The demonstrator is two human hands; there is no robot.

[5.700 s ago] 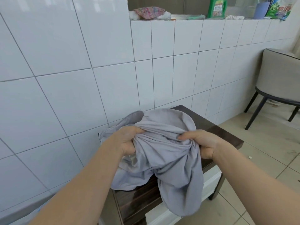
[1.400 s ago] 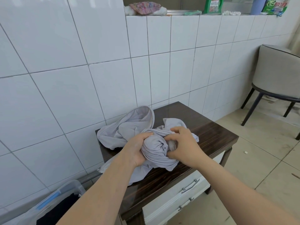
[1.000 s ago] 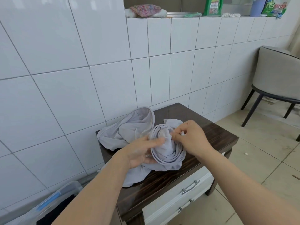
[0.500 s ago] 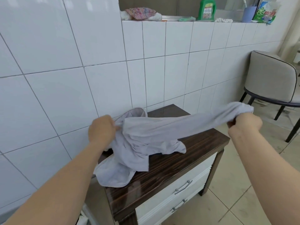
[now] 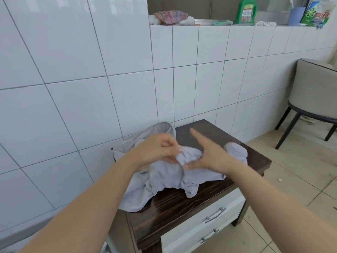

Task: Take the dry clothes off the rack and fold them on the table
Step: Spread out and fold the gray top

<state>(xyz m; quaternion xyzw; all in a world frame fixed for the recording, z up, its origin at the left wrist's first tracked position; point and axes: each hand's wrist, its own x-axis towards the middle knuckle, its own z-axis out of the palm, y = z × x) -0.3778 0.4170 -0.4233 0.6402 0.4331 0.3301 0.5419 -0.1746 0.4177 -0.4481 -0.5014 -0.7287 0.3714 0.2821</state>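
A white tiled wall (image 5: 73,88) fills the left and centre of the frame, its ledge at upper centre carrying a crumpled pink patterned cloth (image 5: 170,16), a green plastic detergent bottle (image 5: 246,10), a blue plastic cup (image 5: 296,15) and a green-and-white printed packet (image 5: 317,14). Below, at centre, a crumpled pale grey cotton garment (image 5: 164,179) lies bunched on a small dark wood-grain table (image 5: 182,212) with white drawers and metal handles; its long axis runs from lower left, where a fold hangs over the table's near edge, to a rounded end at right near the far corner, while a hood-like opening rises against the wall behind. The left hand (image 5: 155,150), fingers curled, pinches a fold of the garment at centre. The right hand (image 5: 213,154) rests above the fabric with forefinger extended toward the wall; whether its other fingers grip cloth cannot be told. At right, a grey upholstered chair with black metal legs (image 5: 313,99) stands on a beige tiled floor (image 5: 291,179).
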